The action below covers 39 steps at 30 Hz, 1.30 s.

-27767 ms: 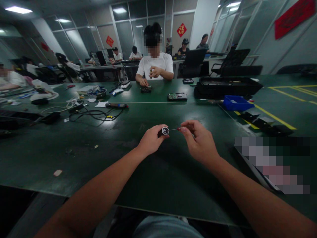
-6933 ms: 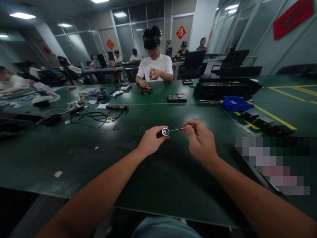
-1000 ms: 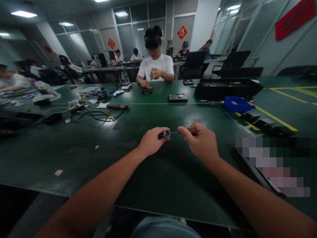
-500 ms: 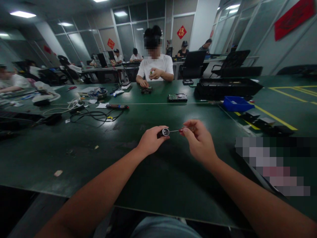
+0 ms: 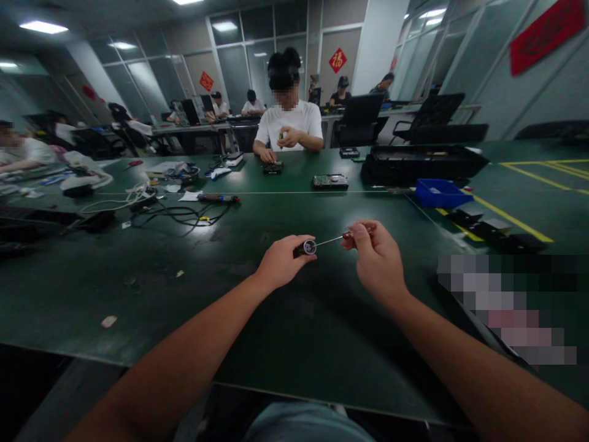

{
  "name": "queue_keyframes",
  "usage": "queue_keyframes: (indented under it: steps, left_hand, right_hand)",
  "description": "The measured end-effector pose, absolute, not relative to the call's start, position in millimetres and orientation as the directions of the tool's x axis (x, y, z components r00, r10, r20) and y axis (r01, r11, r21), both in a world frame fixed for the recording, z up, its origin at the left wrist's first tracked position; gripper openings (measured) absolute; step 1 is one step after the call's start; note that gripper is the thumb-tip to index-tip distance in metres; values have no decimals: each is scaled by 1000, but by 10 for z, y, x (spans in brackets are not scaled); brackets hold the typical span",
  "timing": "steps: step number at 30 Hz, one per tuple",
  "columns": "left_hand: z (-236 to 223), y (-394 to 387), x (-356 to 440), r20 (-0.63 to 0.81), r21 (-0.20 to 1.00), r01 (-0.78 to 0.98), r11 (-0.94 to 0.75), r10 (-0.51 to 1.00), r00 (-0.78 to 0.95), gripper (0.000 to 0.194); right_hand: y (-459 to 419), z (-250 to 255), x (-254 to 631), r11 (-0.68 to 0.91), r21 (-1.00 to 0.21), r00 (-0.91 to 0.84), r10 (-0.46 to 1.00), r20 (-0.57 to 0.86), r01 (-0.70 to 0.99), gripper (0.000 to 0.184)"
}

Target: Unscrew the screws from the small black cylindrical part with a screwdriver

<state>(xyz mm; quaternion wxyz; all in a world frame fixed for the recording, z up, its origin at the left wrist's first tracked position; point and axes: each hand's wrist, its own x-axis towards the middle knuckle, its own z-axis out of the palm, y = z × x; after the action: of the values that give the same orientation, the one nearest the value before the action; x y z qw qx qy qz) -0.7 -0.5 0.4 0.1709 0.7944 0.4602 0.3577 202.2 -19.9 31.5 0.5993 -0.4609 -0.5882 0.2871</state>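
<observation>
My left hand (image 5: 280, 263) is closed around a small dark cylinder (image 5: 309, 247) with a bright round rim, its open end turned toward the right. Some inner parts show inside the rim, too small to make out. In my right hand (image 5: 381, 258) is a screwdriver (image 5: 329, 240) with a reddish see-through handle and a thin metal shaft. The shaft slopes down to the left, and its tip is at the cylinder's open end. Whether the tip touches anything inside, I cannot tell. Both hands are above the green table (image 5: 294, 344).
Black cables (image 5: 184, 215) and a pen-like tool (image 5: 218, 197) lie at left. Ahead is a circuit-board-bearing hard drive (image 5: 330, 181). A blue bin (image 5: 442, 193) and a long black case (image 5: 423, 162) stand at right. Across the table a person (image 5: 288, 126) handles small items.
My right hand has moved a little right and up, and the screwdriver is tilted more steeply, with more shaft showing. The left hand with the cylinder has barely moved.
</observation>
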Motion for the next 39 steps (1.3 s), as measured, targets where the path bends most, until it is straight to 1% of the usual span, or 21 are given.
queue_keyframes:
  steps: [6,10,15,18,20,22,25,28,33,36,39]
  left_hand:
    - [40,-33,2,401,604,608,-515,856,326,40]
    - [39,-33,0,407,607,608,-512,857,316,40]
    - [34,-29,1,404,616,606,-503,862,305,41]
    - [29,-27,-2,410,617,600,-510,858,309,41]
    - [24,-26,-7,409,617,596,-514,856,315,40]
    - [19,-24,-11,409,617,594,-516,855,319,40]
    - [9,-20,-15,408,614,599,-514,856,317,39]
    - [-4,-13,-16,407,613,604,-509,859,311,40]
    - [-22,0,-23,403,610,611,-504,862,309,40]
    - [-19,4,-30,404,611,612,-503,862,306,40]
    - [-13,3,-33,410,616,602,-508,860,306,39]
  right_hand:
    - [-235,299,2011,448,-839,63,871,488,308,24]
    - [-268,330,2003,454,-813,64,859,508,365,24]
    - [-281,347,1991,437,-821,110,856,506,368,24]
    - [-286,369,1998,439,-803,92,853,513,402,25]
    - [-298,394,2007,419,-759,68,854,516,498,28]
    - [-311,416,2017,392,-692,55,847,529,607,34]
    - [-323,426,2024,394,-610,34,822,569,688,43]
    - [-323,418,2025,412,-579,7,810,586,703,45]
    - [-313,404,2032,422,-576,-15,815,579,700,45]
    - [-308,400,2039,427,-584,-49,833,552,691,39]
    - [-308,411,2044,472,-596,-115,836,536,649,25]
